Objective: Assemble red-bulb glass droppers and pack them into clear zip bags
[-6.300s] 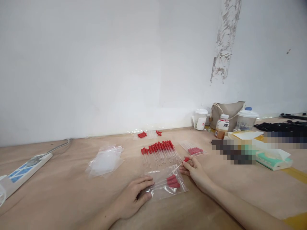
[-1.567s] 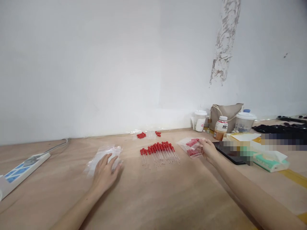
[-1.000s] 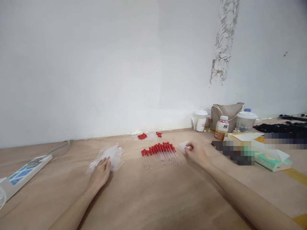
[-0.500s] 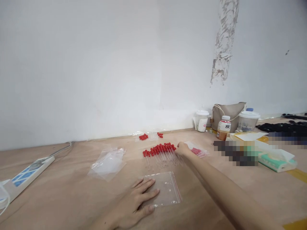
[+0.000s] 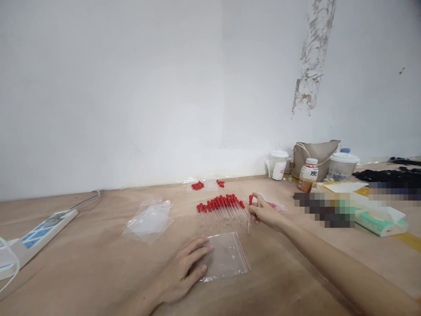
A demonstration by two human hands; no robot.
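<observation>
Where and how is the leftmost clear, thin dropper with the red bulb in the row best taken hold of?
Probably by its rounded red bulb, pinched from above and from the left: this end, toward the white wall, is the thickest, the clear stem is thin, and the row's other droppers lie close on its right.

Seen from one head-worn camera, held above and behind the fingers (image 5: 201, 253), aimed forward and down, left hand (image 5: 182, 268) and right hand (image 5: 265, 213) framed fairly near, tabletop (image 5: 88, 254) shown around those fingers, wall (image 5: 148, 87) faced well beyond them.
</observation>
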